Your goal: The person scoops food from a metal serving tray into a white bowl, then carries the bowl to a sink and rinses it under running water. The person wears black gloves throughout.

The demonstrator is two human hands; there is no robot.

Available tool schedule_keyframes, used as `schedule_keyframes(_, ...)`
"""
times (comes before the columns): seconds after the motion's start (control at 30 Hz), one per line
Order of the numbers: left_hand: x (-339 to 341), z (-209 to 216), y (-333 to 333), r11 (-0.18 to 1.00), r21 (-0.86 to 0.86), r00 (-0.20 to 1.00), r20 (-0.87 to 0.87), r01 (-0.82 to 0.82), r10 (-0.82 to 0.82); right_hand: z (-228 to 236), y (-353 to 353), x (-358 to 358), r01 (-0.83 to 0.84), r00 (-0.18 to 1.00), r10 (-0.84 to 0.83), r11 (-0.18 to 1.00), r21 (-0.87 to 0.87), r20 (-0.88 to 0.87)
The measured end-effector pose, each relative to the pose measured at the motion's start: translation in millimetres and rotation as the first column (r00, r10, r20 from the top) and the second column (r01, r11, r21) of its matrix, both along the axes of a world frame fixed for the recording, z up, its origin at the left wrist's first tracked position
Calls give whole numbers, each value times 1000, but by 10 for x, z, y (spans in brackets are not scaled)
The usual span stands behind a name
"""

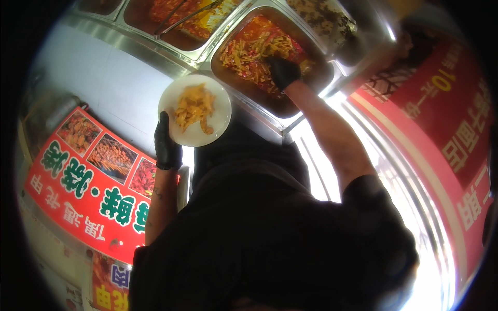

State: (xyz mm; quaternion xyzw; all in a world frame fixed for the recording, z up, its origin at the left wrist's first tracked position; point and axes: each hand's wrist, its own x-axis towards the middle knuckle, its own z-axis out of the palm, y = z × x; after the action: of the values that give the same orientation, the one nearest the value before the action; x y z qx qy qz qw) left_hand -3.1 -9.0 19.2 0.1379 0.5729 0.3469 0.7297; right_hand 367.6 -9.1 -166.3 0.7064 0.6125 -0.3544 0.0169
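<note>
A round white plate [220, 122] is gripped at its left rim by my left hand [168, 142], which wears a black glove. On the plate lies a small heap of yellowish strips of food [196, 108]. My right hand [285, 72], also in a black glove, reaches down into a deep metal pan [307, 106] at the upper right of the plate. That pan contains cut strips of food [249, 62] in reddish, oily liquid. The right fingers are hidden among the strips, so their hold does not show.
Left of that pan, another metal pan [199, 54] holds red and yellow food with tongs [181, 20] across it. A further pan of pale food with dark bits [321, 23] stands to the right. Red printed signs [98, 197] hang at the left, and a red banner [415, 98] at right.
</note>
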Motion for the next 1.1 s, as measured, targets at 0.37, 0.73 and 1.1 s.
schedule_keyframes(0.37,-15,-25,-24,997,28,991,-118,69,-66,90,-23,176,79,996,-77,996,39,-45)
schedule_keyframes(0.73,-25,-36,-47,998,26,992,-117,51,-48,164,-150,176,141,990,-137,972,186,-39)
schedule_keyframes(1.1,3,-14,-61,999,26,999,-3,32,-32,-32,15,-196,166,974,-99,920,354,-202)
